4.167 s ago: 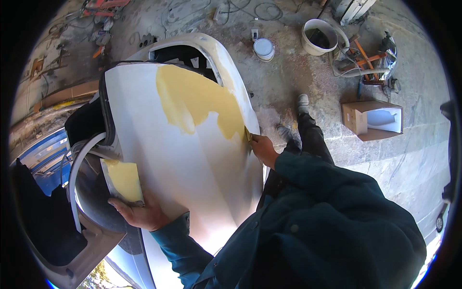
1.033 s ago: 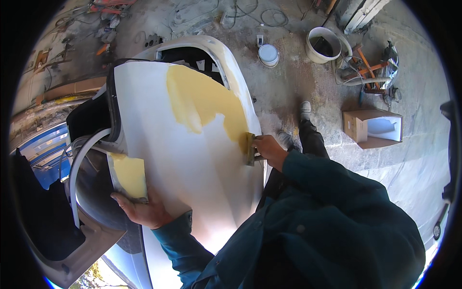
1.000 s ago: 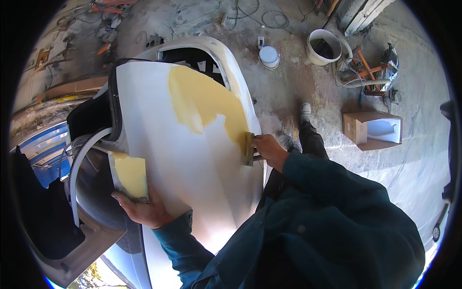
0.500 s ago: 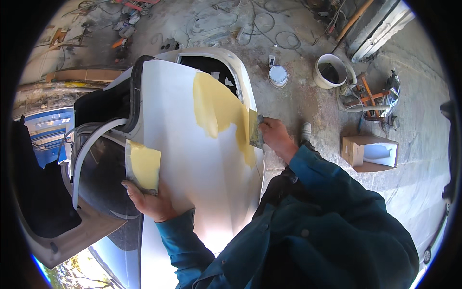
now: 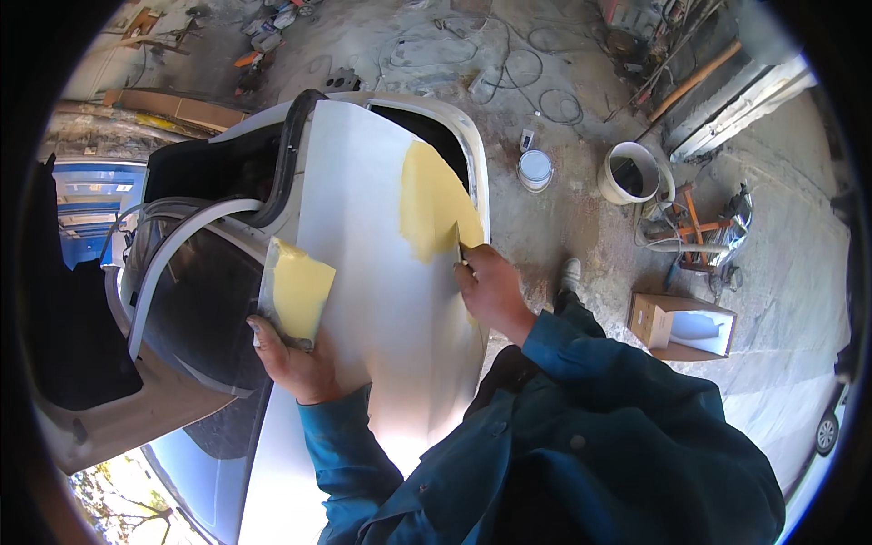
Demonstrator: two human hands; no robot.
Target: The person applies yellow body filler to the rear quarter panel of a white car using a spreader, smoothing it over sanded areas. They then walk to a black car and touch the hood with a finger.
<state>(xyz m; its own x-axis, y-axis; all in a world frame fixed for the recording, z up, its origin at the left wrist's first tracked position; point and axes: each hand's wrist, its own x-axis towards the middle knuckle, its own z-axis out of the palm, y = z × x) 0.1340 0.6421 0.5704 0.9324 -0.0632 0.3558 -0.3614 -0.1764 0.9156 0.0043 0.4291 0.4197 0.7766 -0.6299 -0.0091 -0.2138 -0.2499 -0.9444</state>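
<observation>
A white car body panel (image 5: 363, 300) lies in front of me, with a broad patch of yellow body filler (image 5: 425, 200) on its far right part. My left hand (image 5: 295, 363) is closed on the lower end of a flat spreader (image 5: 302, 289) covered in yellow filler, held above the panel's left side. My right hand (image 5: 493, 288) pinches a second, thin spreader (image 5: 460, 243), seen nearly edge-on at the filler's lower right edge. Whether its blade presses on the panel cannot be made out.
Left of the panel are the car's dark window opening (image 5: 218, 168) and opened tailgate (image 5: 82, 400). On the floor to the right stand a lidded can (image 5: 535, 169), a white bucket (image 5: 610, 189) and a cardboard box (image 5: 649, 324). Hoses (image 5: 522, 77) lie coiled beyond the car.
My right hand has moved left and inward over the filler, and its spreader has turned from broad face to edge-on. Filler at the lower right looks reduced or covered. The whole view has shifted slightly.
</observation>
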